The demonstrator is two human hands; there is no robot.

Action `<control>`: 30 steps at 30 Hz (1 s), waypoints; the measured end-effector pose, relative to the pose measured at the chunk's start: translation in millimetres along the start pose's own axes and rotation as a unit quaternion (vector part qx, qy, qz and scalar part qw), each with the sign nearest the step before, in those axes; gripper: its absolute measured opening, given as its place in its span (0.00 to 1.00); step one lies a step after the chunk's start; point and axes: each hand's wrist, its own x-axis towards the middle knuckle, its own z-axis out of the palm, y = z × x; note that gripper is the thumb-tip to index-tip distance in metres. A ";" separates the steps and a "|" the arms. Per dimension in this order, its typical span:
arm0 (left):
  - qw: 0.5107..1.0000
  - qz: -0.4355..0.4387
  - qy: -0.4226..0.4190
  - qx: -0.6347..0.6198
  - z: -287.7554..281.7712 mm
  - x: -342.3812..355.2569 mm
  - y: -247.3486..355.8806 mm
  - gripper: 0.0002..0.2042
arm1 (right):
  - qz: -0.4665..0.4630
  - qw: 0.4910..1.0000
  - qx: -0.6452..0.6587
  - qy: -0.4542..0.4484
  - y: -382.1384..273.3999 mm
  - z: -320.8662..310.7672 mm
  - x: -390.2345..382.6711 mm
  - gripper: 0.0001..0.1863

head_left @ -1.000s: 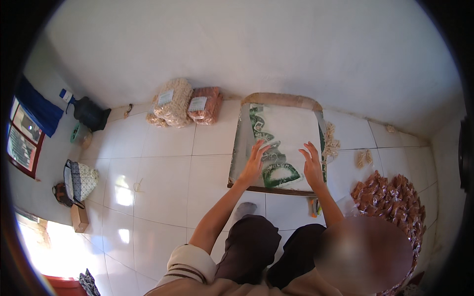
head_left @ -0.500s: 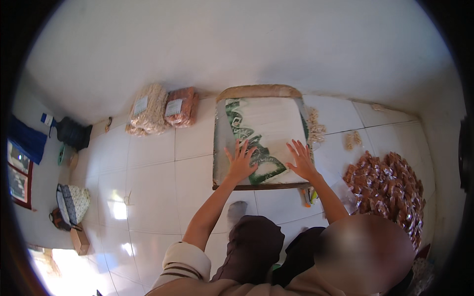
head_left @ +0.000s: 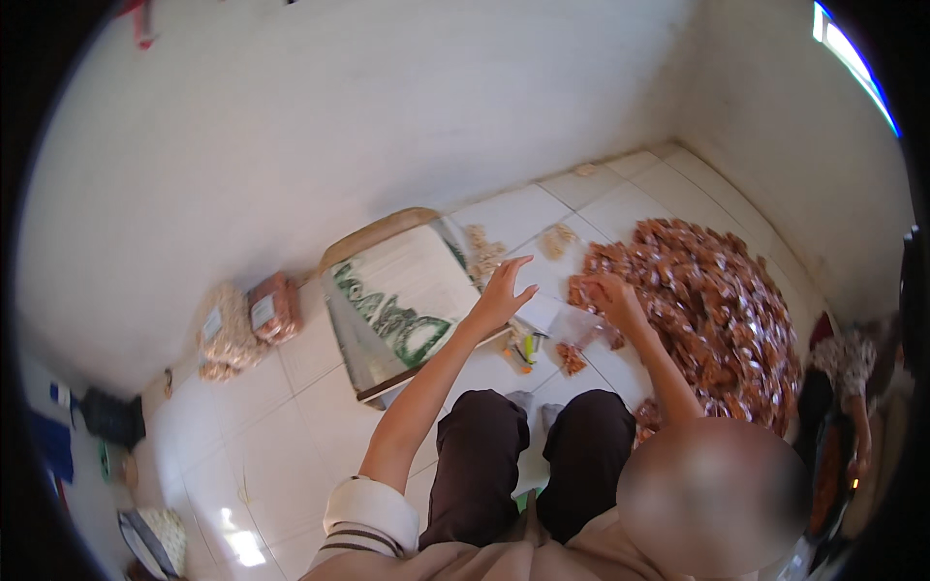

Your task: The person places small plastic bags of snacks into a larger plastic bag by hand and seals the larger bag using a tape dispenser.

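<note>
My left hand (head_left: 506,290), fingers apart and holding nothing, hovers by the near right side of a shallow tray (head_left: 417,214). The tray holds a white sheet with green markings (head_left: 392,315). My right hand (head_left: 610,295) is at the left edge of a big heap of small brown packets (head_left: 707,315), its fingers curled; what they hold, if anything, is too small to make out. Below it lie a clear plastic bag (head_left: 581,329), a few loose brown packets (head_left: 572,358) and orange and yellow-green tools (head_left: 526,353).
Bulk bags of pale (head_left: 221,320) and brown (head_left: 273,308) goods stand by the wall. Small pale bundles (head_left: 557,240) lie behind my hands. A dark water jug (head_left: 111,418) and patterned bag (head_left: 155,542) are left. At far right are patterned cloth (head_left: 843,360) and what looks like another person's arm (head_left: 859,431).
The view has turned right toward the packet heap. Both hands have lifted from the sheet in the tray; my right hand has moved right to the packets and its fingers have curled.
</note>
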 end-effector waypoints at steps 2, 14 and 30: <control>0.999 0.034 -0.019 0.017 17.9 23.3 5.9 0.27 | 0.016 0.998 -0.010 0.067 -1.1 -29.4 -9.0 0.08; 0.983 0.025 -0.180 -0.036 205.7 108.4 -3.1 0.27 | 0.211 0.962 -0.060 0.162 150.2 -66.4 -106.9 0.09; 0.985 -0.130 -0.110 -0.021 445.4 135.7 -92.5 0.21 | 0.268 0.870 -0.389 0.138 325.4 31.8 -103.2 0.28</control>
